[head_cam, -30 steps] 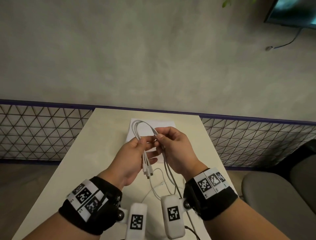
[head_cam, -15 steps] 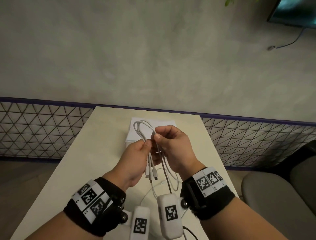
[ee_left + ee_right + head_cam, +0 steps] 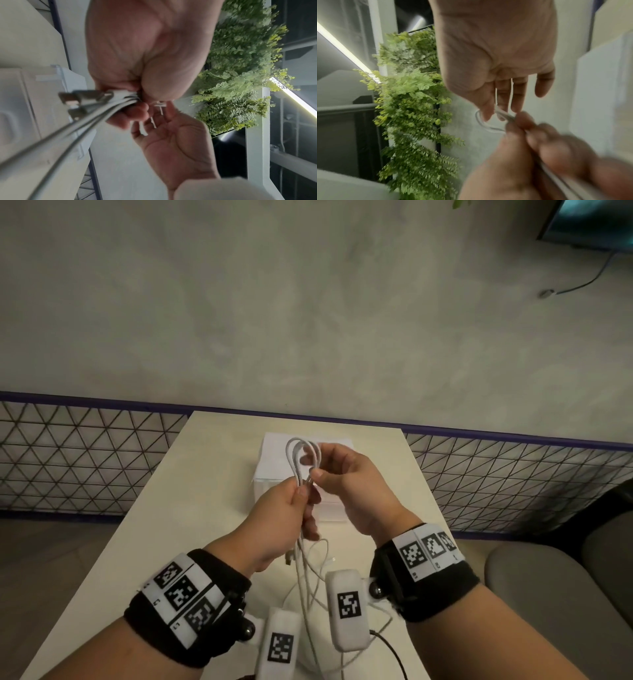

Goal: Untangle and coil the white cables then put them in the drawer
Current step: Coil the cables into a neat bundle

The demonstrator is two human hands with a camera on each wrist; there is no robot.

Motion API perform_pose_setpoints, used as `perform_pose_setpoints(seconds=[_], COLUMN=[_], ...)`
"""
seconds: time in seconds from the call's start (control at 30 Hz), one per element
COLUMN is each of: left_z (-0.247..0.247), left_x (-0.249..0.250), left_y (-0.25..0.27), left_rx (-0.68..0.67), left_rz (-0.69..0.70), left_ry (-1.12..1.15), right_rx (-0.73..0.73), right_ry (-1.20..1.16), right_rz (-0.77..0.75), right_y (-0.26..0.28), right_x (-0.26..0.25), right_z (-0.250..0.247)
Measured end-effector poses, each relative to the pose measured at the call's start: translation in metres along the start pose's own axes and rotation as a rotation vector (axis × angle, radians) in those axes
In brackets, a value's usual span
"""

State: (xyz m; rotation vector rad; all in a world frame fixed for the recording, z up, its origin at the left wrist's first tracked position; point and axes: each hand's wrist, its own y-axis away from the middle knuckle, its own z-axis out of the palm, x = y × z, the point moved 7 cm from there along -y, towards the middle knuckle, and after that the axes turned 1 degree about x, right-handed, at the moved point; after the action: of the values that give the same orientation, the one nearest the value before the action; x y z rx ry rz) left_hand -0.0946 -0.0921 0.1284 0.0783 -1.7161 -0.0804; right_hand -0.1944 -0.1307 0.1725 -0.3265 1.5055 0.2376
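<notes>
Several loops of white cable (image 3: 300, 454) stand up from my left hand (image 3: 303, 491), which grips the bundle (image 3: 120, 95) in a fist above the table. Metal-tipped connectors (image 3: 73, 98) hang out of that fist, with long strands (image 3: 305, 583) trailing toward me. My right hand (image 3: 317, 472) pinches a strand at the loops' right side between thumb and forefinger. In the right wrist view a thin loop (image 3: 485, 125) curls round the right thumb, and the other fingers (image 3: 518, 94) are straight. The white drawer box (image 3: 270, 470) sits right behind the hands, its front mostly hidden.
More loose white cable (image 3: 323, 556) lies on the pale table (image 3: 191, 508) under my wrists. A mesh railing (image 3: 85, 460) flanks the table on both sides and a grey wall rises behind. A grey seat (image 3: 555, 587) is at the right.
The right hand has moved up and away from me along the loops, which now stand tighter and further right. The left hand keeps its grip on the bundle.
</notes>
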Motion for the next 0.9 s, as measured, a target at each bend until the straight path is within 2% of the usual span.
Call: perform_pose_setpoints(seconds=[0.1,0.17,0.23,0.4,0.67,0.8,0.9], left_z=[0.002,0.007,0.008,0.003,0.022,0.019,0.012], left_x=[-0.004,-0.003,-0.003,0.001,0.007,0.008,0.018], left_y=[0.002,0.005,0.007,0.005,0.013,0.012,0.007], left_rx=[-0.032,-0.058,-0.075,-0.124,-0.41,-0.393,-0.329], left_rz=[-0.029,-0.028,-0.015,-0.043,-0.174,-0.152,-0.097], left_ry=[-0.078,-0.089,-0.007,0.373,0.664,0.573,0.635], right_rx=[0.051,0.038,0.046,0.043,-0.014,0.016,0.081], right_ry=[0.409,0.569,0.489,0.181,0.162,0.233,0.179], right_rz=[-0.125,-0.191,-0.172,-0.087,-0.139,-0.192,-0.212], right_y=[-0.003,-0.006,-0.009,-0.009,-0.01,-0.01,-0.007], right_x=[-0.025,-0.039,-0.041,-0.028,-0.035,-0.039,-0.029], right_z=[-0.01,-0.01,-0.015,-0.031,-0.028,-0.021,-0.017])
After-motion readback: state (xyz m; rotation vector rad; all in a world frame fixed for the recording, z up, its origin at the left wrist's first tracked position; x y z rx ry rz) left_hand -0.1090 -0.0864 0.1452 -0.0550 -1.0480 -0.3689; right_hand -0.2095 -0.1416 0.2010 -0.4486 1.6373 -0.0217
